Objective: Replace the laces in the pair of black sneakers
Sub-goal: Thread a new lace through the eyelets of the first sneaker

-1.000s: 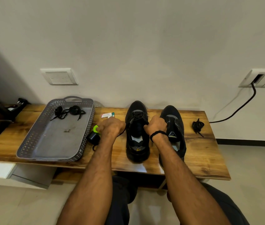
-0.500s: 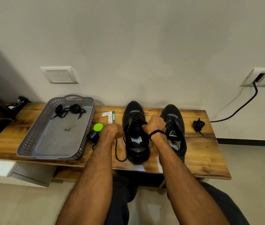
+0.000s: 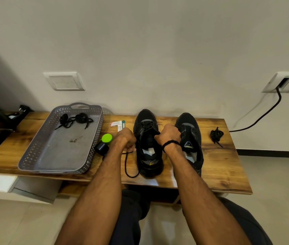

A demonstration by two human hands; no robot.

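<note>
Currently a lace (image 3: 125, 165) is gripped in the left hand (image 3: 126, 138), beside one shoe (image 3: 149, 158) on the bench (image 3: 219, 165). The right hand (image 3: 169, 134) is clenched at that shoe's tongue; what is held cannot be told. The second shoe (image 3: 191, 133) is partly hidden by the wrist.

Low wood-grain bench (image 3: 228, 167) against off-white wall (image 3: 140, 41). Above bench's left end, white switch plate (image 3: 64, 81); above its right end, white socket plate (image 3: 285, 82), black cable (image 3: 280, 98) trailing down. Pale tiled floor (image 3: 281, 183) under bench.
</note>
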